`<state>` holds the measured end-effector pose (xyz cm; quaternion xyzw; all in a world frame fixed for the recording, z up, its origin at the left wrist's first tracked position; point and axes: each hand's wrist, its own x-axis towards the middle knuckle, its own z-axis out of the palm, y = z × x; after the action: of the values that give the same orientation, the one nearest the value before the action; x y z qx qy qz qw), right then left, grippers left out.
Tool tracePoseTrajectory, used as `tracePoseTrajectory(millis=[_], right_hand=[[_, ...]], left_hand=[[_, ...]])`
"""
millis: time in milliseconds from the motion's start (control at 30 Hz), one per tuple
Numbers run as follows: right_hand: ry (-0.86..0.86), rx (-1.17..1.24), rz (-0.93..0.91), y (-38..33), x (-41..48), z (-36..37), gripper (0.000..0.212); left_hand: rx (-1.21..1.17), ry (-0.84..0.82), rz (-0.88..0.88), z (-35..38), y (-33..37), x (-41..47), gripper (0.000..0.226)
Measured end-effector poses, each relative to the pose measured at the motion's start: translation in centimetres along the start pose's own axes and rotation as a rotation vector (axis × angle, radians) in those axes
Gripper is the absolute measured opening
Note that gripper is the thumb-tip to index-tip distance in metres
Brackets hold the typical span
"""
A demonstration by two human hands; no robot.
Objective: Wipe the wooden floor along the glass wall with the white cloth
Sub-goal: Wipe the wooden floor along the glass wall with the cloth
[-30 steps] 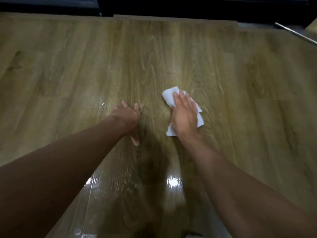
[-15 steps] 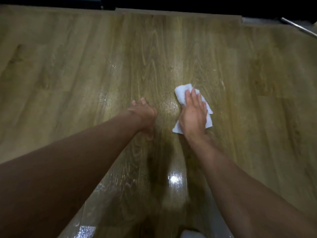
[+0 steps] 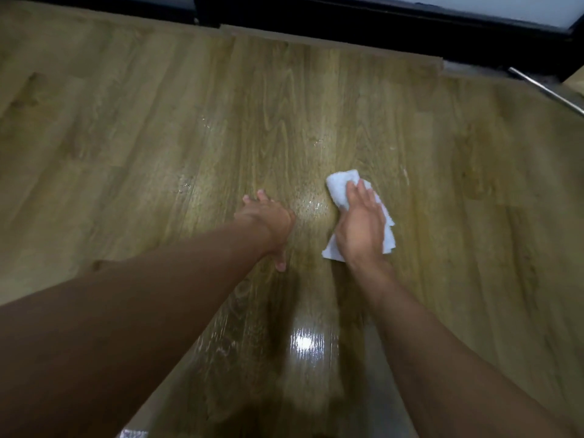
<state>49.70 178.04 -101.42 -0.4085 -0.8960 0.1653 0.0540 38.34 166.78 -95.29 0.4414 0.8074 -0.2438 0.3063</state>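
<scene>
**Entry: two hands and one cloth on the floor by the glass wall**

1. Fingers (image 3: 363, 197) of the right hand (image 3: 360, 229): we record them straight and close together, laid flat on top of the cloth, with the palm pressing down.
2. Crumpled white cloth (image 3: 339, 188): it lies on the floor under that hand. One bunched end shows beyond the fingertips, and loose edges show at the wrist and on the outer side.
3. Left hand (image 3: 268, 219): we note it just beside the cloth but apart from it. It is planted on the bare boards, fingers spread, thumb pointing back toward the body, holding nothing.
4. Small wet droplets (image 3: 309, 203): they glisten between the two hands.
5. Brown wood-grain plank floor (image 3: 126, 137): it carries a bright glare patch (image 3: 305, 343) between the forearms.
6. Black frame of the glass wall (image 3: 347, 23): it runs along the far edge, well apart from the cloth.
7. Thin metal rod (image 3: 543, 90): it lies slanted at the far right.
</scene>
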Motion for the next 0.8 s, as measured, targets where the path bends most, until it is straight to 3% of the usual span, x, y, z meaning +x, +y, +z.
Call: tracePoseTrajectory(millis=[133, 167, 233, 333, 400, 500, 600, 700, 800], right_hand=[[-0.053, 0.016, -0.231, -2.4, -3.5, 2.8, 0.054], [-0.056, -0.024, -0.182, -2.3, -3.8, 3.2, 0.054], [-0.054, -0.099, 0.098, -0.2, -3.7, 1.8, 0.051], [-0.053, 0.030, -0.239, 3.9, -4.7, -1.1, 0.056], [0.021, -0.006, -0.179, 5.9, -2.8, -2.3, 0.057], [0.049, -0.010, 0.030, 2.8, 0.3, -0.8, 0.058], [-0.054, -0.051, -0.151, 1.1, -0.9, 0.5, 0.062], [-0.104, 0.002, -0.351, 4.5, -3.7, -0.8, 0.063], [-0.013, 0.031, -0.236, 9.7, -3.5, -3.0, 0.056]], left_hand=[[0.040, -0.032, -0.024, -0.9, 1.2, 0.6, 0.120], [0.055, -0.035, -0.025, -1.1, 1.4, 0.7, 0.124], [0.080, -0.003, 0.042, -1.1, 1.2, 0.9, 0.121], [0.062, 0.041, 0.095, -0.8, -0.2, 0.3, 0.110], [0.045, 0.027, 0.097, -0.6, -0.7, -0.2, 0.106], [0.068, 0.083, 0.107, -0.5, 0.3, -0.5, 0.112], [0.079, 0.142, 0.191, -0.6, 3.0, -0.4, 0.096], [0.127, 0.088, 0.208, -1.0, 4.9, 0.3, 0.081], [0.158, 0.055, 0.194, -1.0, 4.8, 0.8, 0.102]])
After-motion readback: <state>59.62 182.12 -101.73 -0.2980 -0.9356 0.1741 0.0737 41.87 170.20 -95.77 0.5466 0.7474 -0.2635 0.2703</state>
